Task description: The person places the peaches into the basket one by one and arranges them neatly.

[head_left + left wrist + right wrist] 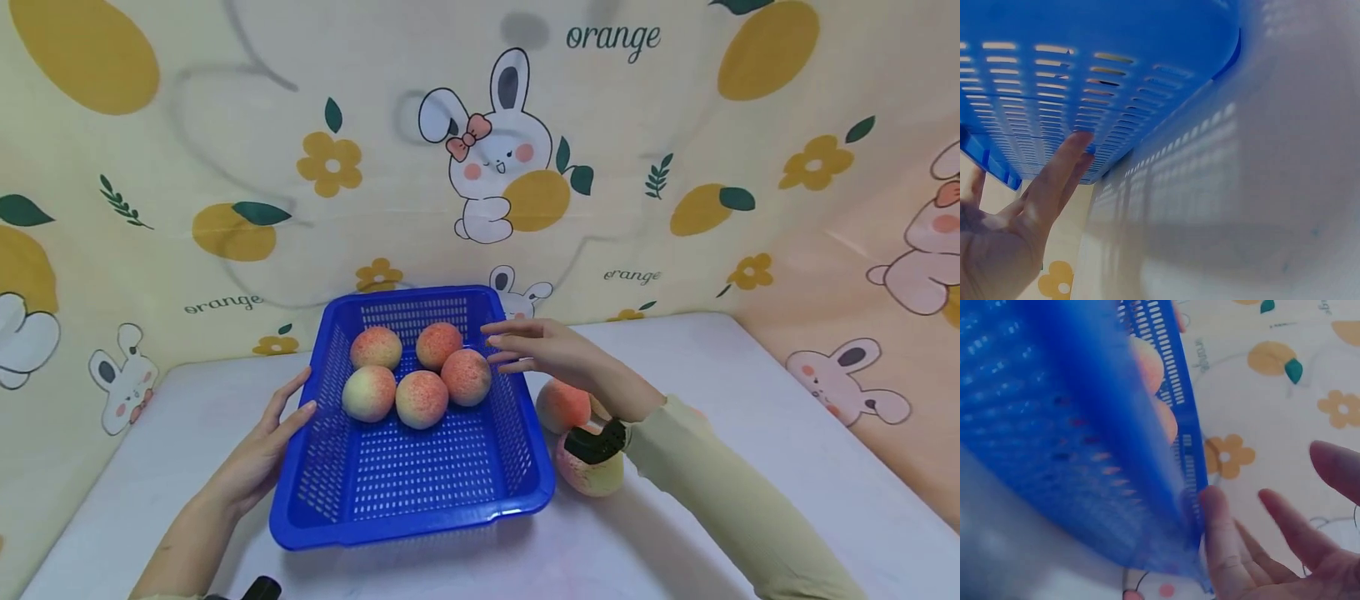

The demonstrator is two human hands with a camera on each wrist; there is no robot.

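A blue plastic basket (420, 529) with slotted walls stands on the white table, several peaches (422, 400) grouped inside it toward the back. At its left side my left hand (258, 454) holds the rim, with thumb and forefinger at the edge. In the left wrist view, other fingers (1063, 165) press against the outer wall. My right hand (551, 354) is at the far right part of the rim, its fingers extended and spread. One of its fingertips (1211, 499) is at the basket's edge in the right wrist view; whether it presses there I cannot tell.
Beside the basket on the right, more peaches (592, 471) lie on the table (750, 467), partly hidden by my right forearm and wrist strap. Behind the table hangs a printed cloth (420, 50) with rabbits and oranges.
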